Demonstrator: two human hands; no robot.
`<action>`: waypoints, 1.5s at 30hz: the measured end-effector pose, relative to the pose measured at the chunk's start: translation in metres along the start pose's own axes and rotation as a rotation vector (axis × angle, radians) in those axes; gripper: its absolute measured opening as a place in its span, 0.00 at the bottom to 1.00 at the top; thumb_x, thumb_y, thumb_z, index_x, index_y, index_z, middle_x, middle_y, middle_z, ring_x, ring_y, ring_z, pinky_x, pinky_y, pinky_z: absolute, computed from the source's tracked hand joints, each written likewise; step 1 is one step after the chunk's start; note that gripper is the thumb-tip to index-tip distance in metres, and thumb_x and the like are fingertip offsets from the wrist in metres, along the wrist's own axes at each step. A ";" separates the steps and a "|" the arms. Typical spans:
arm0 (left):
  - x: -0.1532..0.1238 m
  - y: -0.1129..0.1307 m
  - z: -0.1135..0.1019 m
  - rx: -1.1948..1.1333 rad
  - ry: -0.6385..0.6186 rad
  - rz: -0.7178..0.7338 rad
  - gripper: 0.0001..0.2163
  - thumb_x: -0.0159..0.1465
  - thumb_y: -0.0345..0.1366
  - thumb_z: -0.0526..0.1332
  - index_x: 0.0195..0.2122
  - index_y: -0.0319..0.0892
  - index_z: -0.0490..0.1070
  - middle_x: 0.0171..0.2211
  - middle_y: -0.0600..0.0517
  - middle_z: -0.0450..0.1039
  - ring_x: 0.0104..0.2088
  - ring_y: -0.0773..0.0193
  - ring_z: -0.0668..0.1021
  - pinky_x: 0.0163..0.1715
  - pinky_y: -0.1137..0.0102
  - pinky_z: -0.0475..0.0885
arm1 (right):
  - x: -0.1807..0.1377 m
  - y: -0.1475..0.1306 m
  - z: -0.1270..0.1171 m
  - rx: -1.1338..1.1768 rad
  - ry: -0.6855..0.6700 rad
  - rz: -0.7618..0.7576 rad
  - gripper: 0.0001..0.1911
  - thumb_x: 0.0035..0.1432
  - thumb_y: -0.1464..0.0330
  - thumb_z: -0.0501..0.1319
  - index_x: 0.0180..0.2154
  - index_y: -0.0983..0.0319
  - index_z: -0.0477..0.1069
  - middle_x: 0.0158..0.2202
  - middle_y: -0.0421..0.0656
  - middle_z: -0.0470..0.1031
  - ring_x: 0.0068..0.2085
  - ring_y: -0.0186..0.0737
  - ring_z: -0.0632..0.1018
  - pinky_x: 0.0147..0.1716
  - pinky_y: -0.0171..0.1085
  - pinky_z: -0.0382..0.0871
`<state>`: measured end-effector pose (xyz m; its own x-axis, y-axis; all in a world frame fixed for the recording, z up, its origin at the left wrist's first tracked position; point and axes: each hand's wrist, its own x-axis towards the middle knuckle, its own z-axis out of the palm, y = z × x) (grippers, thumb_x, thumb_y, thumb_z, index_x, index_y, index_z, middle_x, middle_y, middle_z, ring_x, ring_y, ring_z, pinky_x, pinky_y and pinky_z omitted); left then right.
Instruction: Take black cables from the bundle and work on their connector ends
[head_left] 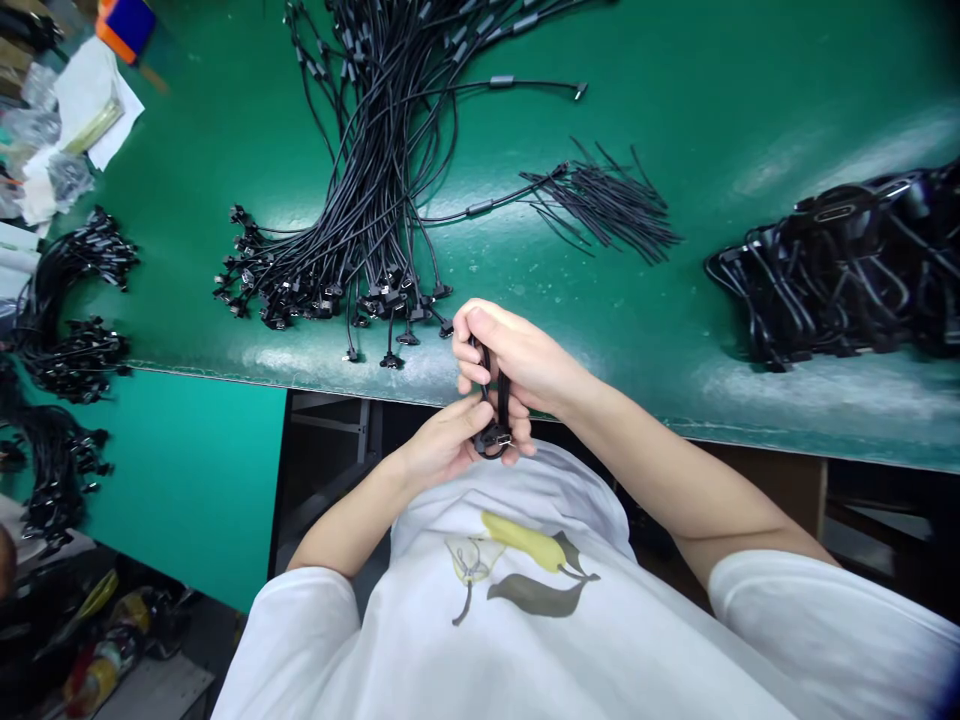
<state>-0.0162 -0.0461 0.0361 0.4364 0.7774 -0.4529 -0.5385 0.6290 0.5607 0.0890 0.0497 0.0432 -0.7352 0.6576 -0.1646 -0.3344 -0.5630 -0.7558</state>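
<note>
My right hand (510,350) is closed around a coiled black cable (493,405) just off the front edge of the green table (712,130). My left hand (450,435) pinches the lower end of that coil, where a small connector (498,440) shows. Both hands are held close to my chest, above my white shirt. A large bundle of loose black cables (375,180) fans out on the table just beyond my hands, its connector ends (322,295) pointing toward me.
A small pile of thin black ties (607,200) lies right of the bundle. A heap of coiled cables (847,265) sits at the far right. More cable bunches (71,300) and plastic bags (67,110) lie at the left.
</note>
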 end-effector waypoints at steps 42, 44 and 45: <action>0.011 -0.009 0.008 -0.107 -0.288 -0.221 0.22 0.45 0.43 0.76 0.38 0.36 0.74 0.27 0.50 0.74 0.30 0.60 0.79 0.43 0.58 0.74 | -0.023 -0.008 -0.009 0.051 -0.331 -0.129 0.16 0.64 0.59 0.59 0.31 0.63 0.62 0.18 0.30 0.59 0.15 0.23 0.63 0.14 0.24 0.60; 0.011 -0.008 0.011 -0.083 -0.268 -0.207 0.20 0.48 0.42 0.74 0.38 0.35 0.74 0.29 0.49 0.74 0.33 0.58 0.80 0.42 0.59 0.74 | -0.024 -0.008 -0.013 0.060 -0.339 -0.114 0.16 0.64 0.59 0.59 0.31 0.63 0.62 0.17 0.30 0.59 0.14 0.23 0.63 0.13 0.24 0.59; 0.011 -0.008 0.011 -0.069 -0.238 -0.179 0.19 0.50 0.42 0.73 0.37 0.36 0.73 0.30 0.48 0.74 0.33 0.58 0.80 0.41 0.60 0.74 | -0.023 -0.009 -0.015 0.078 -0.314 -0.103 0.16 0.64 0.59 0.59 0.31 0.63 0.62 0.18 0.29 0.59 0.14 0.23 0.62 0.14 0.24 0.60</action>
<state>0.0009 -0.0421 0.0343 0.6810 0.6371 -0.3611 -0.4816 0.7611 0.4345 0.1180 0.0468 0.0441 -0.8367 0.5337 0.1229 -0.4520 -0.5462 -0.7053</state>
